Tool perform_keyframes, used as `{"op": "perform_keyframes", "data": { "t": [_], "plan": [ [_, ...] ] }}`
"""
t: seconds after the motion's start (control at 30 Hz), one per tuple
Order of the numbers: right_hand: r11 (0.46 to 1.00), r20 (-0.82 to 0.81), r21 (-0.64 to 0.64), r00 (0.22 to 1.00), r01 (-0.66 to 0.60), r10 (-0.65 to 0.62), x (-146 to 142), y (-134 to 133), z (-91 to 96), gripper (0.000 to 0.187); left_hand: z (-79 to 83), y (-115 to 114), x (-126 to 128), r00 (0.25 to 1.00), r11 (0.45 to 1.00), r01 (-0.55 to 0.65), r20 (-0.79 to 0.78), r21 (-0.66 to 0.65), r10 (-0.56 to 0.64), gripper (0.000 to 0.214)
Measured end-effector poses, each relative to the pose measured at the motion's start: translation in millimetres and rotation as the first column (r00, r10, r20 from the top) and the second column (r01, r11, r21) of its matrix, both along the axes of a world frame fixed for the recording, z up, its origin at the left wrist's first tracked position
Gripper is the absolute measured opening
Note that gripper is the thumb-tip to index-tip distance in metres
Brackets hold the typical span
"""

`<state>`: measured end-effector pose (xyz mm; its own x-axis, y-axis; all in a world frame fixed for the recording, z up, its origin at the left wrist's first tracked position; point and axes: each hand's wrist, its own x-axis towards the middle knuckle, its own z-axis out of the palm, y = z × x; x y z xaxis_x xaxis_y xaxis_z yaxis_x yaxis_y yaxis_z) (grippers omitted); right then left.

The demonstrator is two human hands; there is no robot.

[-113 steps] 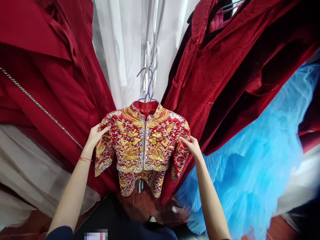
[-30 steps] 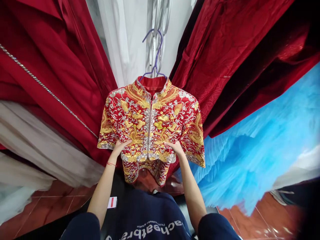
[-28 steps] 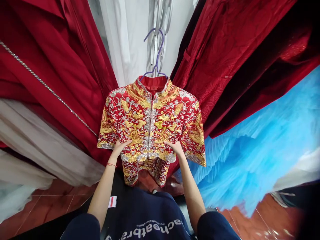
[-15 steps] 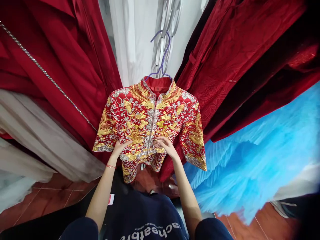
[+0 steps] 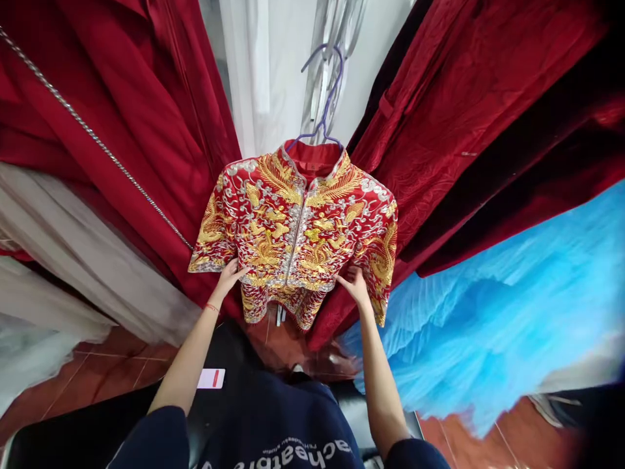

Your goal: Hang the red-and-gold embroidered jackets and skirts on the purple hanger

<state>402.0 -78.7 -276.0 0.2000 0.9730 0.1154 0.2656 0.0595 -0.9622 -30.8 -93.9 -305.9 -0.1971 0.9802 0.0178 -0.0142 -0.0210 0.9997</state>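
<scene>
A red jacket (image 5: 317, 238) with dense gold and silver embroidery hangs upright on a purple hanger (image 5: 324, 120), its front facing me. It has a stand-up collar, short wide sleeves and a closed front zip. At its left side my left hand (image 5: 228, 279) grips the edge below the sleeve, thumb on the front and fingers partly hidden. My right hand (image 5: 356, 286) holds the opposite side, beside the right sleeve, with its thumb on the front and the other fingers partly behind the cloth. Below the zip, the lower hem parts in the middle.
Long red gowns (image 5: 166, 124) hang on the left, with white fabric (image 5: 88, 247) under them. Dark red garments (image 5: 454, 117) and a blue ruffled tulle skirt (image 5: 488, 312) hang on the right. A white-and-red card (image 5: 211, 378) lies on a black surface near my lap.
My right hand has moved outward from the jacket's front near the zip to its right side. My left hand stays at the left side. The jacket's lower part is drawn up slightly.
</scene>
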Motion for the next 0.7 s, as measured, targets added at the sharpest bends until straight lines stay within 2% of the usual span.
{"op": "perform_keyframes", "data": {
  "t": [0.1, 0.2, 0.37, 0.5, 0.6, 0.7],
  "plan": [
    [0.967, -0.052, -0.102, 0.972, -0.232, 0.227, -15.1, 8.0, -15.5, 0.064, -3.8, 18.8, 7.3, 0.996, 0.994, 0.08, -0.036, -0.079, -0.083, 0.075],
    [0.948, -0.088, -0.166, 0.962, -0.271, 0.26, -26.5, 7.5, -29.7, 0.053, -7.7, 29.9, 10.4, 0.993, 0.984, 0.047, -0.1, -0.173, -0.065, 0.07],
    [0.95, -0.116, -0.196, 0.968, -0.242, 0.223, -12.9, -15.8, -50.3, 0.046, -18.3, 22.3, -2.0, 0.985, 0.966, 0.098, -0.115, -0.241, -0.129, 0.059],
    [0.951, -0.104, -0.251, 0.981, -0.183, 0.162, -9.4, -40.2, -73.5, 0.041, -40.1, -0.8, 6.9, 0.982, 0.953, 0.13, -0.099, -0.274, -0.162, 0.066],
    [0.944, -0.048, -0.314, 0.995, -0.099, 0.089, -5.8, -51.1, -87.9, 0.024, -57.3, -13.8, 14.2, 0.982, 0.94, 0.112, -0.107, -0.321, -0.153, 0.062],
    [0.947, 0.022, -0.32, 1.0, -0.01, 0.018, 8.1, -53.8, -90.8, 0.012, -63.1, -17.3, 4.7, 0.981, 0.927, 0.095, -0.126, -0.364, -0.15, 0.055]
  ]
}}
